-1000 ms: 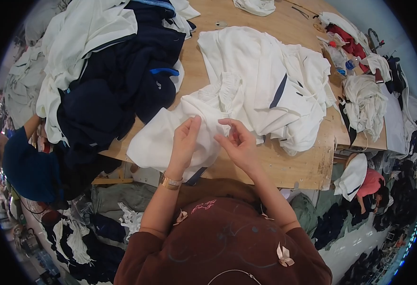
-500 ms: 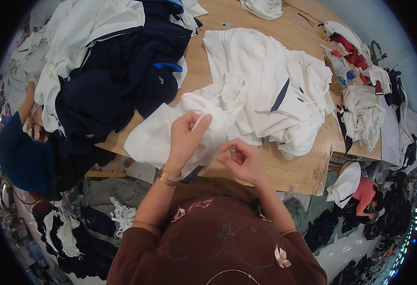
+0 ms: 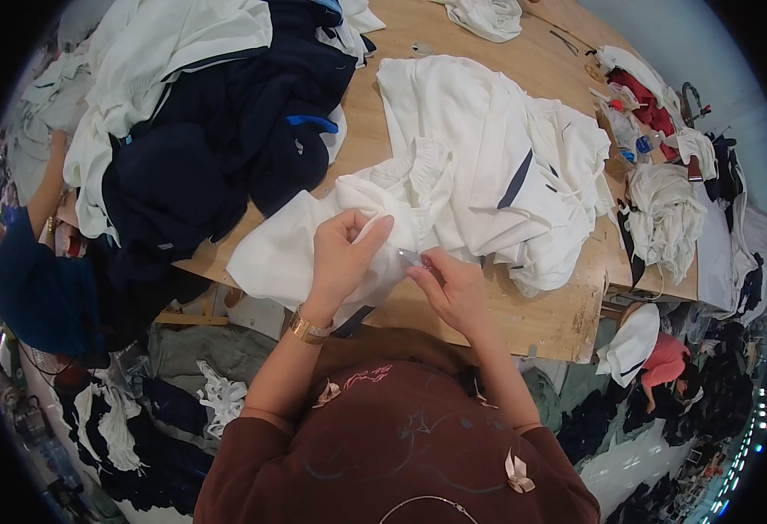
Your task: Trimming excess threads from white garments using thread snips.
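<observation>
A white garment (image 3: 283,244) with a gathered elastic edge lies bunched at the near edge of the table. Thumb and fingers of my left hand (image 3: 346,253) pinch a fold of its cloth. Just to the right, my right hand (image 3: 453,293) is closed round small thread snips (image 3: 411,257). Their metal blade points left toward the pinched fold; the grip is mostly hidden in my fingers. Whether the tip touches the cloth, I cannot tell. Beyond my right hand, more white garments (image 3: 462,113) with navy trim lie spread out.
Navy garments (image 3: 226,131) are heaped on the left of the wooden table (image 3: 523,325). White cloth (image 3: 663,210) is piled at the right. One person in blue (image 3: 38,288) stands at left; another in pink (image 3: 663,360) bends down at right. Clothing covers the floor.
My right hand has turned, and the snips' blade now shows, pointing at the cloth. My left hand keeps its pinch almost in place. The person in pink has bent lower.
</observation>
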Available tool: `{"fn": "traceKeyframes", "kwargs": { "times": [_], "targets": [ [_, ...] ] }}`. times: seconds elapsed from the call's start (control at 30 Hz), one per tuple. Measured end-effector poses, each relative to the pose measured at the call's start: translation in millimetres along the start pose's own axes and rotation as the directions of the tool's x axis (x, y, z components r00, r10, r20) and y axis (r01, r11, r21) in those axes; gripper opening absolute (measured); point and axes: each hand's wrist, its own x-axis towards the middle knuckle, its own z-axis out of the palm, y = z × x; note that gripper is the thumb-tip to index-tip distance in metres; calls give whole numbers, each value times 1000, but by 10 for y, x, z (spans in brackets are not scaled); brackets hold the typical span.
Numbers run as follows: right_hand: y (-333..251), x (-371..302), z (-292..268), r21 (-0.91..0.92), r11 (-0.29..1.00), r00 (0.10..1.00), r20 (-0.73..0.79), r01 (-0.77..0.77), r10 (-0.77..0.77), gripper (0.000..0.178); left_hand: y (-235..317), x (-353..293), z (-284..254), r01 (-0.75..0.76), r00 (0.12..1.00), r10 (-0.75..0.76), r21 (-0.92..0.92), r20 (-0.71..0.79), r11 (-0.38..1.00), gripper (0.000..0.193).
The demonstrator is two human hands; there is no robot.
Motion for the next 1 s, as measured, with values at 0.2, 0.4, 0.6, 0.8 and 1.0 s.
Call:
{"fn": "traceKeyframes", "kwargs": {
  "times": [0.2, 0.4, 0.6, 0.8, 1.0],
  "targets": [
    [20, 15, 30, -7, 1000, 1000, 12, -1, 1, 31, 44, -13, 23, 4, 1000, -4, -39, 6, 999, 28],
    [13, 36, 41, -3, 1000, 1000, -15, 22, -22, 32, 36, -13, 47, -2, 1000, 2, -24, -13, 1000, 32],
    [16, 49, 36, -126, 990, 998, -21, 60, -63, 22, -24, -1, 31, -21, 1000, 22, 36, -14, 999, 32],
    [74, 44, -52, 8, 986, 974, -158, -165, 164, 27, -227, 477, -382, -248, 919, 148, -245, -364, 937, 33],
    [320, -52, -88, 88, 962, 953, -140, -259, 270, 27, -289, 171, -1141, 13, 973, 32, 192, -228, 981, 30]
  ]
}}
